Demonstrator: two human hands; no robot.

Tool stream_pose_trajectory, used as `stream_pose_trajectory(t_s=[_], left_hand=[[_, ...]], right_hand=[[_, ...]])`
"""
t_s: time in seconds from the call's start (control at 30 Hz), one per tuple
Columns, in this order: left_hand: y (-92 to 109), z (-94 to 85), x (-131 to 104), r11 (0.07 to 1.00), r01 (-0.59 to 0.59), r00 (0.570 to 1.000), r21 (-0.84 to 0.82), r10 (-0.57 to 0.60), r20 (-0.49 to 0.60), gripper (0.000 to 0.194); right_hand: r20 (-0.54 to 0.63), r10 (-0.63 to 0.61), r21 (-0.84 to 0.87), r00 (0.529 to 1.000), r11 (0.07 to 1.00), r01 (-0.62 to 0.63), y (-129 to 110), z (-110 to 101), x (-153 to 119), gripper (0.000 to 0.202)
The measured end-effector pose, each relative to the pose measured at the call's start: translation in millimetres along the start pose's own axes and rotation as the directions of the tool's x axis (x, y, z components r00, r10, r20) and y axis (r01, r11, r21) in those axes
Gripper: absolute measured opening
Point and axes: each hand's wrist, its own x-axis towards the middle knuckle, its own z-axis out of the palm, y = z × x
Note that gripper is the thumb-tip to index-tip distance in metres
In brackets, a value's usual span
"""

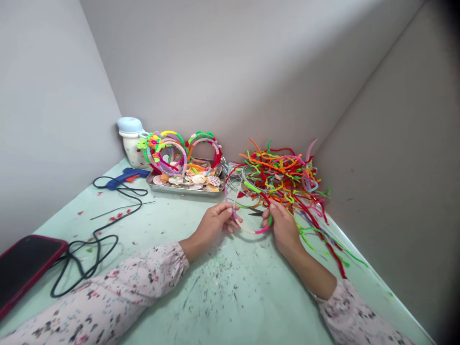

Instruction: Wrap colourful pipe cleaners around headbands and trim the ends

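Observation:
Between my hands is a thin headband, partly wrapped in coloured pipe cleaner: purple, pale pink, magenta, green and red sections show. My left hand pinches its left side near the purple wrap. On the right side, my right hand grips it by the green and red part. Dark scissor blades lie on the table just behind the headband. A large tangle of pipe cleaners sits beyond my right hand, with bare metal headbands at its left edge.
A metal tray holds seashells and finished colourful headbands. Behind it stands a white cup with a blue lid. A blue glue gun trails a black cord. A phone lies at left. Walls enclose the table.

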Motion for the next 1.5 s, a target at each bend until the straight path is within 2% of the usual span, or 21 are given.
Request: stream_pose_trajectory(t_s=[0.1, 0.17, 0.2, 0.27, 0.3, 0.4, 0.5, 0.7, 1.0, 1.1, 1.3, 1.5], left_hand=[[-0.6, -0.5, 0.3, 0.999, -0.018, 0.998, 0.051, 0.015, 0.054, 0.024], [-1.0, -1.1, 0.8, 0.997, -0.031, 0.997, 0.069, 0.026, 0.069, 0.022], [-1.2, -1.3, 1.0, 0.997, -0.034, 0.997, 0.076, 0.028, 0.073, 0.022], [-1.7, -1.5, 1.3, 0.995, -0.036, 0.997, 0.088, 0.029, 0.072, 0.022], [-1.9, -1.5, 1.4, 0.995, -0.036, 0.997, 0.095, 0.029, 0.072, 0.022], [-2.8, -1.3, 1.2, 0.990, -0.038, 0.996, 0.135, 0.027, 0.086, 0.023], [-4.4, -1.1, 0.7, 0.974, -0.074, 0.991, 0.213, 0.049, 0.121, 0.025], [-6.6, -0.7, -0.7, 0.946, -0.112, 0.987, 0.304, 0.070, 0.144, 0.025], [-14.9, -4.7, 3.4, 0.930, -0.106, 0.988, 0.353, 0.058, 0.144, 0.021], [-16.8, -6.7, 3.7, 0.914, -0.116, 0.987, 0.388, 0.063, 0.146, 0.020], [-15.5, -5.2, 0.1, 0.880, -0.123, 0.988, 0.460, 0.067, 0.137, 0.024], [-13.3, -2.0, -2.5, 0.859, -0.140, 0.986, 0.492, 0.075, 0.149, 0.023]], right_hand=[[-0.065, -0.052, -0.173, 0.997, 0.984, 0.040, -1.1, -2.3, 1.6, 0.042], [-0.120, -0.209, -0.378, 0.971, 0.913, 0.150, -5.1, -3.6, -0.2, 0.042], [-0.121, -0.326, -0.478, 0.938, 0.847, 0.233, -8.0, -3.6, -2.5, 0.042], [0.004, -0.527, -0.594, 0.850, 0.683, 0.426, -14.2, -1.3, -9.7, 0.042], [0.106, -0.571, -0.595, 0.814, 0.620, 0.512, -16.7, 0.9, -14.2, 0.039], [0.397, -0.520, -0.540, 0.756, 0.533, 0.651, -19.0, 9.3, -26.5, 0.042], [0.523, -0.438, -0.508, 0.731, 0.528, 0.680, -16.0, 14.8, -32.5, 0.036], [0.509, -0.382, -0.546, 0.771, 0.549, 0.633, -16.0, 13.0, -33.5, 0.025], [0.511, -0.341, -0.579, 0.789, 0.542, 0.609, -15.9, 13.0, -35.2, 0.022], [0.515, -0.360, -0.587, 0.778, 0.513, 0.626, -16.4, 12.4, -35.6, 0.019], [0.585, -0.376, -0.592, 0.719, 0.407, 0.695, -18.7, 13.9, -36.8, 0.018], [0.618, -0.335, -0.614, 0.711, 0.359, 0.703, -21.3, 15.5, -38.0, 0.020]])
